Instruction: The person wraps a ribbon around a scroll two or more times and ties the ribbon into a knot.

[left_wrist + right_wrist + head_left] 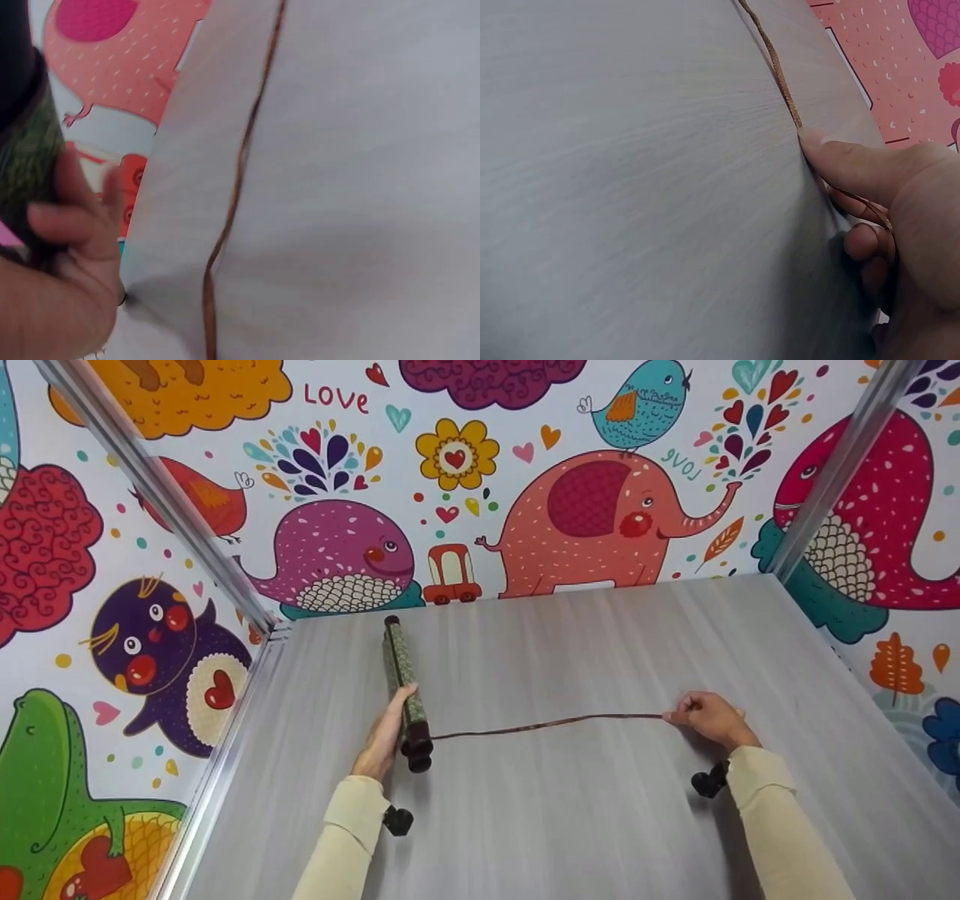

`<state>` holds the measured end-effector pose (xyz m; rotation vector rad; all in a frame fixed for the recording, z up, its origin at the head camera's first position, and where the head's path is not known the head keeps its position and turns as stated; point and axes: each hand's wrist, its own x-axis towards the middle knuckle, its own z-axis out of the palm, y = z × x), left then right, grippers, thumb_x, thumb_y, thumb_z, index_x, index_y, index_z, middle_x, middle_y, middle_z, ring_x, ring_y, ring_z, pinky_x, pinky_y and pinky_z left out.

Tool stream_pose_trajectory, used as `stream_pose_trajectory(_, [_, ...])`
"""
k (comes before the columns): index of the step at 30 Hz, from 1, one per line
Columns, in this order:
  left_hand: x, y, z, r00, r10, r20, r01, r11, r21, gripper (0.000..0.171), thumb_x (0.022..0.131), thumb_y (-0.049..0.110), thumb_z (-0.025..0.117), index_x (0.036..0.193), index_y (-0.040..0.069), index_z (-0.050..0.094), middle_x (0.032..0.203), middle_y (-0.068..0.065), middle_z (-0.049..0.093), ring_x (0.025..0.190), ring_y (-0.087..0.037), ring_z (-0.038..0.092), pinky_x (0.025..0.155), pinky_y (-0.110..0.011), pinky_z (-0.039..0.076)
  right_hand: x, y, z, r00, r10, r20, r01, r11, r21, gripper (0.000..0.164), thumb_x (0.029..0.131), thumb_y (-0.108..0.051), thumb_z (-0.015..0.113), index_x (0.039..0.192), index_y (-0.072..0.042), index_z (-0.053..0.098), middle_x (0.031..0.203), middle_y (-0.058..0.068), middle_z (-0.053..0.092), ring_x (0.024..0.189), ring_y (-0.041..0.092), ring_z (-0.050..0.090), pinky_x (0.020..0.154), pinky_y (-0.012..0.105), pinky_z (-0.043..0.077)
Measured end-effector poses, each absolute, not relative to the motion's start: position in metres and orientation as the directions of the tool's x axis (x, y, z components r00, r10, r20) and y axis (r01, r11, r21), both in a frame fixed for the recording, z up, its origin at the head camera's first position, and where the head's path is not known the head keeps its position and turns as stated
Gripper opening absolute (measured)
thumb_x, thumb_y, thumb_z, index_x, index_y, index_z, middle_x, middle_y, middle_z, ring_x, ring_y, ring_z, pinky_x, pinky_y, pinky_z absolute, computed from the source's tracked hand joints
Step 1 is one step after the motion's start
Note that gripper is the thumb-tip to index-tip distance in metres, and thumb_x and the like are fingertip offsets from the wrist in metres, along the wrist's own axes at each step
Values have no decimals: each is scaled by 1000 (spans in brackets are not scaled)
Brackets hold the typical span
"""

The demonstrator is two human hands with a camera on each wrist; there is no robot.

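A rolled scroll [410, 671] with green patterned cloth and dark rounded end knobs [418, 763] stands out on the left part of the table. My left hand [381, 733] grips it near its closer end, thumb laid over the roll. In the left wrist view, fingers [64, 225] curl around the green roll [28, 169]. From the scroll's near end a thin brown cord [547, 725] stretches rightward, slightly wavy. My right hand [711, 718] pinches the cord's far part between thumb and forefinger. The right wrist view shows a thin strand of cord [870, 204] trailing past the pinch, beside the curled fingers.
The grey wood-grain table [555, 810] meets a wall of cartoon animal prints [450, 532] at the back. Metal frame posts [172, 502] rise at the back corners. Black wrist-worn devices [398, 820] sit beneath both cuffs.
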<state>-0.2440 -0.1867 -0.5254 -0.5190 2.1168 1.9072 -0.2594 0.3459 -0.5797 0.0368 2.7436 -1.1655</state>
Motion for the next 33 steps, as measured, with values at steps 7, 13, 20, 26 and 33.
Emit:
stream_pose_trajectory(7, [-238,-165,-527,-940,-86,-329,-338,123,933,93,88,67,55,156,8,30,165,-17,10,152,-35,8,119,-57,11,-260,344,-582,-990,-38,-135,71,693,-717,31,86,-31,77,74,-10,58,70,-3,54,73,22,46,88,60,13])
stream_pose_trajectory(13, [-234,-145,-528,-943,-74,-325,-331,96,939,92,87,67,57,153,8,35,164,-17,16,151,-34,13,119,-54,15,-260,345,-582,-991,-43,-131,65,689,-721,31,86,-32,76,74,-10,59,69,-3,54,72,21,46,89,62,12])
stream_pose_trajectory(20, [-229,-121,-532,-936,-99,-337,-347,129,929,104,85,63,61,154,-5,22,161,-25,18,149,-40,18,118,-53,19,-259,344,-582,-990,-31,-140,79,695,-715,31,86,-33,77,75,-9,59,69,-5,54,73,20,47,84,56,14])
stream_pose_trajectory(26, [-222,-103,-538,-945,-46,-323,-325,208,922,110,86,65,59,155,-7,12,162,-26,12,150,-40,12,120,-52,13,-259,345,-582,-989,-26,-143,86,690,-718,32,86,-33,77,75,-10,59,70,-4,54,74,21,47,85,57,13])
stream_pose_trajectory(33, [-212,-83,-543,-959,41,-280,-257,288,922,110,87,66,57,155,-7,12,161,-28,14,149,-41,15,118,-55,16,-259,346,-581,-990,-26,-142,84,694,-715,32,86,-34,77,75,-9,59,72,-3,55,75,23,47,85,57,13])
